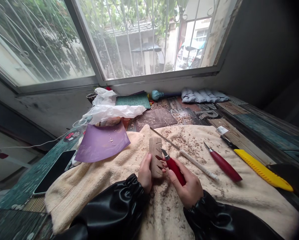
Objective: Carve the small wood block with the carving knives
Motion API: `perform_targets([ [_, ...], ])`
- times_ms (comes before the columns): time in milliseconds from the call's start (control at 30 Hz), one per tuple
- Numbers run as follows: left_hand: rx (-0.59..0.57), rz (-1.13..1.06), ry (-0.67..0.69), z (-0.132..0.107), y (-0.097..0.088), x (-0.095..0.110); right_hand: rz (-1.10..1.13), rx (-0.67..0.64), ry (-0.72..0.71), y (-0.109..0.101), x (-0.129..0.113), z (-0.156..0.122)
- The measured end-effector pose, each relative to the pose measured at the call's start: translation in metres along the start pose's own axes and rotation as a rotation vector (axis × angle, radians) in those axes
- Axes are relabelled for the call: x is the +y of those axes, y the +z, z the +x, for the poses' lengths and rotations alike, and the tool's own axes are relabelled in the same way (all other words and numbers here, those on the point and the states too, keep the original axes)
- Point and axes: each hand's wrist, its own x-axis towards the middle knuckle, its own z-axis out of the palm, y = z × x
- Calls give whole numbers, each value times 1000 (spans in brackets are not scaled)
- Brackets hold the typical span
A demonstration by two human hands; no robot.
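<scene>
My left hand (145,174) is closed around a pale wooden block (155,156) held upright over a cream towel (89,186). Dark notches are cut into the block's right side. In my right hand (186,186), fingers wrapped round its red handle, is a carving knife (173,166); the short blade touches the block's notched edge. Both wrists wear glossy black sleeves. Wood shavings lie scattered over the towel around my hands.
On the towel to the right lie a thin white-handled file (189,158), a second red-handled knife (223,163) and a yellow-handled tool (261,170). A purple sheet (102,143), white plastic bags (112,111), a green cutting mat (133,100) and a phone (56,171) sit left and behind.
</scene>
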Motion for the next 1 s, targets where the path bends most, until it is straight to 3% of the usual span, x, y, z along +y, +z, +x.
perform_targets([
  [100,-172,-61,-50,-2,-1,0,-6,49,80,-1,-2,2],
  [167,-205,-60,-22,-2,-2,-1,29,53,115,-2,-4,3],
  [633,-189,-243,45,3,2,-2,182,-56,364,3,1,1],
  [1000,-183,-294,72,1,2,3,214,-29,328,5,1,0],
])
